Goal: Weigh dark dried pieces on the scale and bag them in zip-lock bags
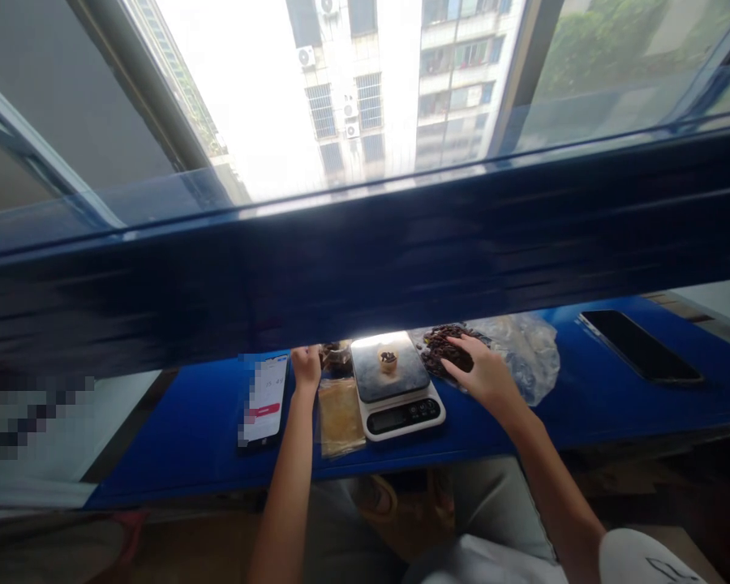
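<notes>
My right hand (478,369) reaches over a pile of dark brown, seed-like pieces (441,345) on clear plastic, fingers spread and touching the pile. Left of it stands a white digital kitchen scale (401,426) with a metal plate. A small light-coloured cup (388,363) holding a few dark pieces sits on that plate. Beyond the scale's left side my left hand (306,367) is closed, fingers curled and partly cut off by the blue ledge; what it holds is hidden. Close beside it lies a clear bag with dark contents (337,357). A stack of yellowish small plastic bags (341,415) lies nearer me.
A phone with a lit screen (266,401) lies left of my left forearm. Another phone, dark-screened (641,346), rests at the right. Crumpled clear plastic (526,353) spreads beside the pile. A dark blue ledge (365,251) crosses above the blue tabletop (176,442), below a window.
</notes>
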Tool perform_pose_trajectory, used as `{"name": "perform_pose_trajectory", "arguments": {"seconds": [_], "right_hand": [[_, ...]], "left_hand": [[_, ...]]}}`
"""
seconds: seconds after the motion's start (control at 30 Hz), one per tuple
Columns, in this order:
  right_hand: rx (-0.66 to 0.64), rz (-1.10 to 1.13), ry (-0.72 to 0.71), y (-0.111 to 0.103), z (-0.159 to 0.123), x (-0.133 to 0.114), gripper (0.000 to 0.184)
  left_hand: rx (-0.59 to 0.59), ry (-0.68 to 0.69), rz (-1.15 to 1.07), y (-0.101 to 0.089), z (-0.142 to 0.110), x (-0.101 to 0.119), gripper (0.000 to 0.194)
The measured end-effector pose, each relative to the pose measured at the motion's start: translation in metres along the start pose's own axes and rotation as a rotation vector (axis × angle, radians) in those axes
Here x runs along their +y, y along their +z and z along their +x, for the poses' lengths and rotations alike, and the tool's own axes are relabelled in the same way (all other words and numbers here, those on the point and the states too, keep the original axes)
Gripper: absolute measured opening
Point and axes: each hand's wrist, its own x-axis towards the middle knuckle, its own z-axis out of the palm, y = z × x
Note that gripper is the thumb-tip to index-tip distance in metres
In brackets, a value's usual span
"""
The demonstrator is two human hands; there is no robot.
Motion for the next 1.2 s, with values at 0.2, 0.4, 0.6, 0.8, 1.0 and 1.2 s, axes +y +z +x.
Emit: {"name": "perform_pose_trajectory", "arguments": {"seconds": [0.2, 0.4, 0.6, 0.8, 1.0, 1.2], "right_hand": [[-0.106, -0.142, 0.130, -0.026, -0.013, 0.021, 0.042], [-0.077, -0.151, 0.169, -0.030, -0.010, 0.010, 0.032], [-0.090, -0.311, 0.165, -0.018, -0.011, 0.006, 0.036], [-0.146, -0.312, 0.233, -0.020, -0.007, -0.001, 0.035], [-0.127, -0.236, 0.244, -0.018, -0.007, 0.014, 0.034], [-0.107, -0.143, 0.249, -0.012, -0.003, 0.035, 0.033]], "left_hand": [[0.065, -0.050, -0.024, 0.004, 0.001, -0.005, 0.024], [0.046, -0.064, -0.066, 0.003, 0.001, -0.008, 0.032], [0.043, -0.085, -0.088, 0.002, 0.000, -0.002, 0.034], [0.044, -0.078, -0.104, 0.003, -0.001, -0.003, 0.031], [0.063, -0.121, -0.120, 0.004, -0.002, -0.005, 0.027], [0.048, -0.120, -0.107, 0.010, -0.005, -0.001, 0.021]]}}
